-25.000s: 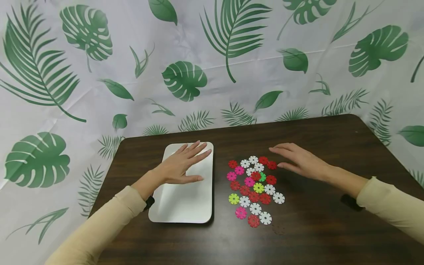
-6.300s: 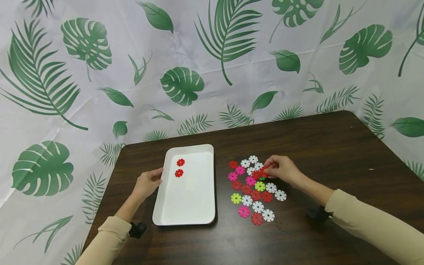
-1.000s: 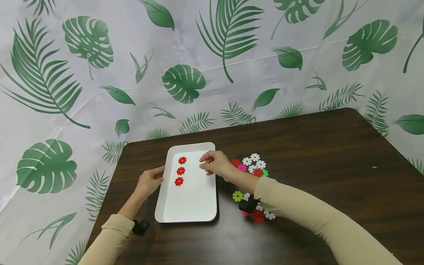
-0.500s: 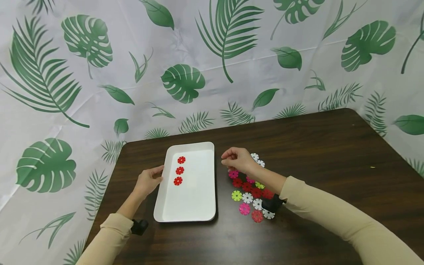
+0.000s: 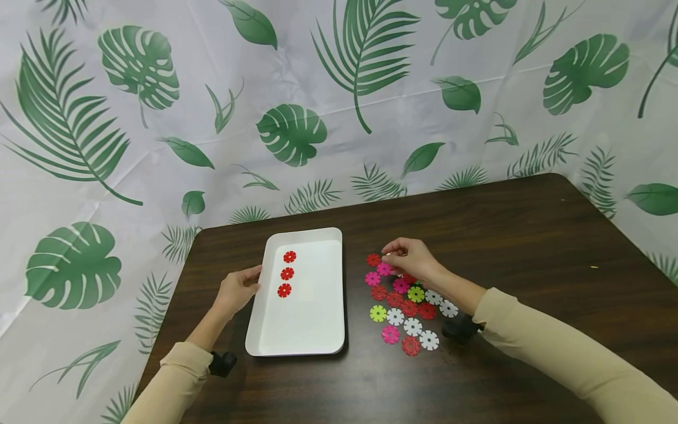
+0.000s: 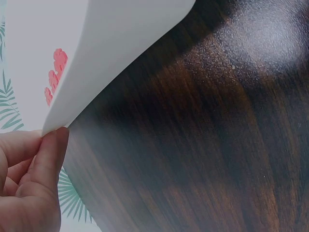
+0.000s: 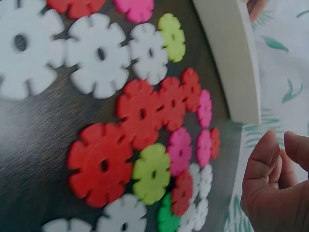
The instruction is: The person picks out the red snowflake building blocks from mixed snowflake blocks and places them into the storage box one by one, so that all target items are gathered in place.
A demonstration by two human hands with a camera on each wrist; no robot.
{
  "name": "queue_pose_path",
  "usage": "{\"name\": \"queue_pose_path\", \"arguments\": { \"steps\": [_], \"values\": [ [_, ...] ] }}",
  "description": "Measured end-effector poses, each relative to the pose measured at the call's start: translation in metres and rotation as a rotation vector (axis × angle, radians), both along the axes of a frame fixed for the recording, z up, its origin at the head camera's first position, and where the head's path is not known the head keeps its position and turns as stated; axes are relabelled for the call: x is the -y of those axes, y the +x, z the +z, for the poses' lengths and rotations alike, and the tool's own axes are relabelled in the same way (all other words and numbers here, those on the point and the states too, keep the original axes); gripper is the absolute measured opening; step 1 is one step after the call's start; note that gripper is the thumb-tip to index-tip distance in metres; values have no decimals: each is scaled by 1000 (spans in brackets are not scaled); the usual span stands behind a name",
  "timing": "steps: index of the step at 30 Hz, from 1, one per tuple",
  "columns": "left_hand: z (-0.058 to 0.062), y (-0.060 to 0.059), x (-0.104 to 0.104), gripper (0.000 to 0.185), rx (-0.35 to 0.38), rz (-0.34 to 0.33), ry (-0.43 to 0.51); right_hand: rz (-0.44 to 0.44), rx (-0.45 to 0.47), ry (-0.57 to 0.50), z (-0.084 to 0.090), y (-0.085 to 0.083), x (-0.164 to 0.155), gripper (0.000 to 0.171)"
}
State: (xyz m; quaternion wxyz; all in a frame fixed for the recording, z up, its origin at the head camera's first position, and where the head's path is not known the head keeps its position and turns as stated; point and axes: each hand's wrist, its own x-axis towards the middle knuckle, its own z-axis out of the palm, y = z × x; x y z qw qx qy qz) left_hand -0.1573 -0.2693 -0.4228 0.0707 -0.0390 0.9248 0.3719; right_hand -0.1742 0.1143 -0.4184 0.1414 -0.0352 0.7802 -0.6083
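Three red discs: lying in a short column in the far left part of the white tray, well apart from the loose pile; they are showing as pink-red shapes in the left wrist view.
Left hand: the left hand is gripping the tray's left rim, with the thumb pressing against the edge and the other fingers curling beneath it.
White tray: the white tray is lying flat on the dark wooden table, its long side running away from the person; its right wall is standing just beside the pile.
Loose discs: red, pink, white, yellow-green and green notched discs are lying together on the table just right of the tray, many touching or overlapping; a big red disc is sitting next to a yellow-green one.
Right hand: the right hand is hovering over the far end of the pile, fingers loosely curling toward the thumb; I cannot tell whether they are pinching a disc.
Backdrop: a white cloth with green leaf prints is hanging behind the table.
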Motion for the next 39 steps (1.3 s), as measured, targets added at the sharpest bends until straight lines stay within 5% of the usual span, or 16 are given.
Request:
{"name": "queue_pose_path", "arguments": {
  "steps": [20,39],
  "values": [
    [-1,1,0,44,-12,-1,1,-48,23,40,-12,5,-30,30],
    [0,1,-2,44,-14,2,-15,-11,-69,227,-31,11,-44,29]
  ]
}}
